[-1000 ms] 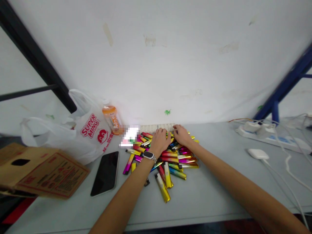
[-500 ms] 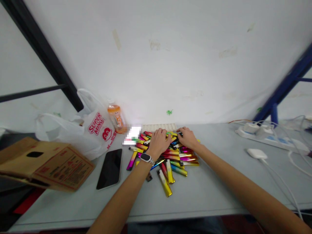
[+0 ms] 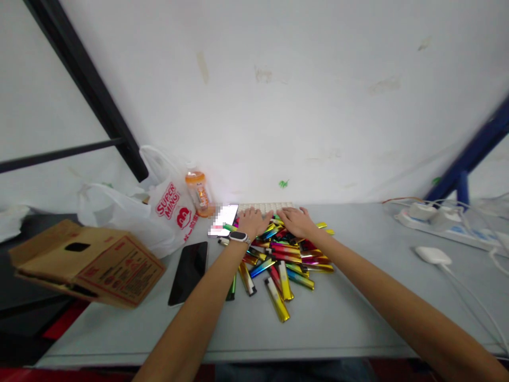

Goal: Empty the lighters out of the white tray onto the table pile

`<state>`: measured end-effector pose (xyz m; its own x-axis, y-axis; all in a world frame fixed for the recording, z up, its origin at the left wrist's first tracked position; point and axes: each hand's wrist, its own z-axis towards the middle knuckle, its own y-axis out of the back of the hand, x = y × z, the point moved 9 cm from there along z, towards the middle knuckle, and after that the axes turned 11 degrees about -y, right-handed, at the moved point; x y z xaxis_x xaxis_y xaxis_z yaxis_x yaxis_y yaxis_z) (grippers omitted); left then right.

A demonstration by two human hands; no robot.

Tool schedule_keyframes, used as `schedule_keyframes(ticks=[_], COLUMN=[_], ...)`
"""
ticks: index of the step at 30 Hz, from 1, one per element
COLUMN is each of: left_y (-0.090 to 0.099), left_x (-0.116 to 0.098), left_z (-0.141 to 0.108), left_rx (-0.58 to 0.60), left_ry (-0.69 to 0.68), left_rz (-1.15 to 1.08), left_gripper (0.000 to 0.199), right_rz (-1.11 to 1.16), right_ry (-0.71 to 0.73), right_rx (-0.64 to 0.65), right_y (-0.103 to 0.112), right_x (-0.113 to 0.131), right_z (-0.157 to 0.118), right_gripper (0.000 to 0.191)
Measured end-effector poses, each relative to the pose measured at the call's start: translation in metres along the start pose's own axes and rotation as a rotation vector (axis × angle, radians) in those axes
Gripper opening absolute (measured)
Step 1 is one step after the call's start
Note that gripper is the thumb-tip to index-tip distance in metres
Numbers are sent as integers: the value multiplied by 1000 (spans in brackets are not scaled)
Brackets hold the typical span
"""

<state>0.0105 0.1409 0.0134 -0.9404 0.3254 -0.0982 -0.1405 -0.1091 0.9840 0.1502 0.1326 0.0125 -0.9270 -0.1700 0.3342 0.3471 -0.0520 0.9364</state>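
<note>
A heap of shiny lighters [image 3: 284,254] in gold, pink, blue and green lies on the grey table. My left hand [image 3: 253,223], with a watch on its wrist, lies palm down over the heap's back left part, fingers stretched forward. Beside it, my right hand [image 3: 296,222] rests flat on the back right part, fingers also extended. Neither hand visibly grips a lighter, though what lies under the palms is hidden. A gold lighter [image 3: 277,300] sits at the front of the heap. Behind the fingertips is a whitish grid-like strip [image 3: 274,205], partly covered.
Left of the heap are a black phone [image 3: 189,273], a lit screen [image 3: 225,218], an orange drink bottle [image 3: 198,191], a white plastic bag [image 3: 170,212] and a cardboard box [image 3: 115,270]. At right lie a power strip [image 3: 457,231] and a white charger [image 3: 433,255] with its cable.
My left hand has shifted left and back across the heap, and lighters near it have been pushed about. My right hand has flattened out toward the left. The view has swung slightly left.
</note>
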Motion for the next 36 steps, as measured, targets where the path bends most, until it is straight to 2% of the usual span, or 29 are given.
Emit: schedule_keyframes(ticks=[6, 14, 20, 23, 25, 29, 32, 36], left_y=[-11, -14, -11, -7, -1, 25, 39, 45], left_x=[-11, -43, -55, -62, -65, -62, -59, -49], left_z=[8, 19, 18, 12, 7, -12, -33, -55], left_rx=[71, 48, 46, 36, -8, -228, -350, -432], left_ry=[-41, -101, -154, -256, -294, -252, -256, -225], left_rz=[-35, -49, -58, -32, -10, -68, -188, -312], left_gripper=[81, 78, 58, 45, 42, 40, 35, 29], right_rz=[-9, -15, 8, -23, -56, -129, -204, -290], right_ry=[-64, -144, -143, -124, -87, 18, 55, 5], right_rx=[18, 26, 36, 7, -42, -60, 28, 194], right_y=[-1, 11, 17, 21, 27, 37, 34, 21], right_x=[-13, -44, -56, -55, -49, -29, -15, -5], right_z=[-5, -10, -14, -14, -13, -9, 0, 18], right_gripper=[64, 63, 63, 56, 47, 34, 32, 30])
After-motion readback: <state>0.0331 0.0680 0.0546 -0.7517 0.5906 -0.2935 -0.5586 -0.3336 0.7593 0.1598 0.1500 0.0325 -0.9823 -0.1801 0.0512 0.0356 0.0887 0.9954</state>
